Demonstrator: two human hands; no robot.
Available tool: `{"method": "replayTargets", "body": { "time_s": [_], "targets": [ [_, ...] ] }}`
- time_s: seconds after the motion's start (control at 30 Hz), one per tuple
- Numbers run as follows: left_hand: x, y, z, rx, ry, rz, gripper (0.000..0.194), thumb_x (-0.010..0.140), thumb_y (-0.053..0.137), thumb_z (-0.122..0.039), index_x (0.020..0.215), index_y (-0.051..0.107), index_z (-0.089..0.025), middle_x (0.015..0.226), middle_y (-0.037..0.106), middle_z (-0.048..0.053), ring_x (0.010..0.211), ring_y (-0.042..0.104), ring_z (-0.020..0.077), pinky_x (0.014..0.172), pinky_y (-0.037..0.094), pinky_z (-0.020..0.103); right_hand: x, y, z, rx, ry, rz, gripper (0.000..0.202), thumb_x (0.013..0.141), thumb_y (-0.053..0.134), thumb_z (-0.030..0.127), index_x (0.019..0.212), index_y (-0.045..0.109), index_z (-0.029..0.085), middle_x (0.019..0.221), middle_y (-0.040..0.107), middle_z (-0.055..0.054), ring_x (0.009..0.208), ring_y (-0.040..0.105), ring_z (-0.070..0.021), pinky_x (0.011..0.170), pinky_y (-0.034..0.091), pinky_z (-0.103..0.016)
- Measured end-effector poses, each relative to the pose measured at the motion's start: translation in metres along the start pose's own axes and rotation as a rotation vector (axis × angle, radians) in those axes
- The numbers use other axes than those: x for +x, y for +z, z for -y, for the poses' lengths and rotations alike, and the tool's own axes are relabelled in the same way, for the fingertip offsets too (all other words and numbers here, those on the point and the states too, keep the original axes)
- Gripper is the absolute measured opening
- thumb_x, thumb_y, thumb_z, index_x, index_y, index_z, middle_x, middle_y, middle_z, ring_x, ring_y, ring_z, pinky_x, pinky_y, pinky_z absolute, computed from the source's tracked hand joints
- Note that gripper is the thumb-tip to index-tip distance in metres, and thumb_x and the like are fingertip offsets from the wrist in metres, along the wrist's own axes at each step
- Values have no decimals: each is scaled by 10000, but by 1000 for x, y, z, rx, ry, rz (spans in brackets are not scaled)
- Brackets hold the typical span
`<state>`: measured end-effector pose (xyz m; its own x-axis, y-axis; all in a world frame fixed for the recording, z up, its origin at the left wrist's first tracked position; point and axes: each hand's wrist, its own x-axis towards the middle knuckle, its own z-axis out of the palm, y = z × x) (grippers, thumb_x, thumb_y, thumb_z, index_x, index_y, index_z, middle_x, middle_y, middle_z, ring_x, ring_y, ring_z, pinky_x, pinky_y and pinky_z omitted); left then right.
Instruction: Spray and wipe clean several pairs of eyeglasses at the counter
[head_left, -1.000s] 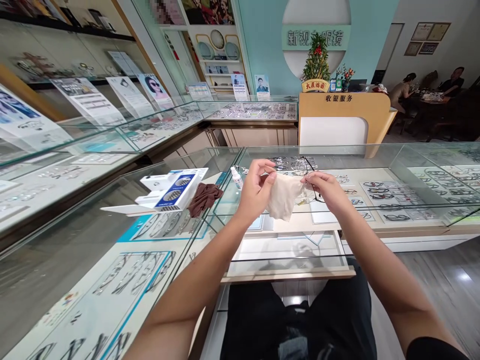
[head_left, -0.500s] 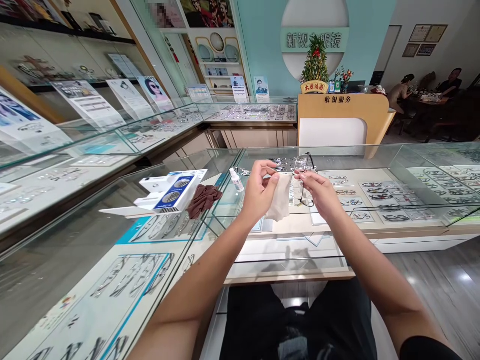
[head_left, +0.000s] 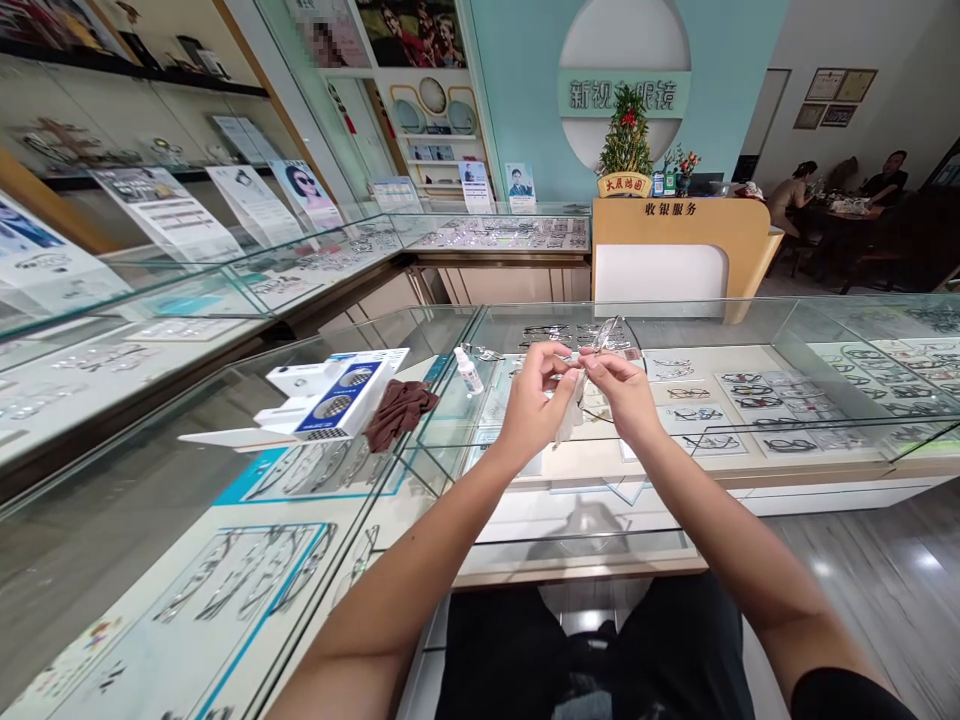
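Note:
Above the glass counter, both hands meet at a pair of eyeglasses (head_left: 609,332). My right hand (head_left: 621,392) pinches the frame, and one lens sticks up past the fingertips. A dark temple arm hangs below that hand. My left hand (head_left: 538,398) is closed on a pale cleaning cloth (head_left: 568,422), which droops between the two hands. Fingers hide most of the cloth and the near part of the glasses. Left of my left hand, a small white spray bottle (head_left: 469,372) stands on the glass.
A brown cloth (head_left: 401,412) lies on the counter at the left, against an opened blue and white box (head_left: 341,402). Glass display cases (head_left: 720,350) with rows of eyeglasses surround me. Two people sit at a table in the far right background.
My hands have come together, and the cloth has moved up against the glasses. The eyeglasses have turned, with less of the frame showing. The view has tilted slightly.

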<state>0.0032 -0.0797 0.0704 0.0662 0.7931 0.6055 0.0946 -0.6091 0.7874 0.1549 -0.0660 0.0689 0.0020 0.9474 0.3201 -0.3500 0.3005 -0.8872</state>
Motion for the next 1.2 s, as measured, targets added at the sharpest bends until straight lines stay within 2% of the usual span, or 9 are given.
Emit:
{"method": "replayTargets", "body": {
  "time_s": [0.2,0.4,0.57,0.73,0.83,0.93,1.0,1.13,1.2],
  "targets": [
    [4,5,10,-120,-29,0,336,996,688,-526,1109,588,-225,876,691,9,853,705,161,818,543,288,3,-3,-6,51,16,10,358,695,925,639,743,838,295,960,835,-51,1281,683,-312,1133,501,-466],
    [13,7,28,-280,-164,52,511,777,919,-471,1065,576,-224,905,705,6,901,704,163,784,537,258,7,-7,-12,88,40,-3,406,656,945,653,738,832,272,1019,839,-50,1134,728,-284,1130,496,-458],
    [15,6,38,-368,-314,94,563,672,991,-485,969,603,-207,937,691,3,901,668,144,768,532,244,6,-11,-16,92,66,13,416,666,936,662,748,827,270,1028,826,-53,1101,717,-279,1103,508,-456],
    [3,13,46,-502,-547,149,684,576,1017,-615,977,690,-169,901,724,8,828,680,127,775,539,243,3,-17,-22,78,127,74,428,663,932,674,784,836,275,1075,818,-60,1208,703,-309,1066,538,-448],
    [-5,17,51,-606,-676,226,703,577,1006,-655,972,704,-158,784,706,-13,708,674,120,690,518,233,3,-20,-26,67,150,109,429,678,925,673,792,830,270,1123,819,-67,1264,688,-314,1094,534,-450],
    [-8,18,52,-673,-708,268,671,606,1018,-606,996,709,-156,780,727,0,705,709,148,695,538,253,3,-24,-27,50,151,134,431,709,907,674,809,830,262,1106,824,-68,1253,691,-306,1104,534,-449],
    [-8,17,51,-701,-694,291,659,619,1022,-581,1012,710,-153,820,750,22,753,739,173,735,563,274,3,-26,-27,49,162,155,438,719,901,676,831,837,257,1108,828,-67,1162,720,-283,1029,573,-422],
    [-10,19,46,-686,-662,316,671,626,1008,-607,1006,684,-160,731,698,-16,667,686,136,660,543,253,3,-29,-26,50,241,224,505,719,875,728,918,857,264,1218,824,-71,817,725,-209,608,566,-327],
    [-11,21,43,-641,-637,266,729,619,986,-664,1052,671,-169,660,636,-57,581,615,106,576,498,231,1,-28,-24,33,242,235,516,732,859,745,943,863,273,1241,826,-71,872,749,-234,600,574,-331]
  ]
}}
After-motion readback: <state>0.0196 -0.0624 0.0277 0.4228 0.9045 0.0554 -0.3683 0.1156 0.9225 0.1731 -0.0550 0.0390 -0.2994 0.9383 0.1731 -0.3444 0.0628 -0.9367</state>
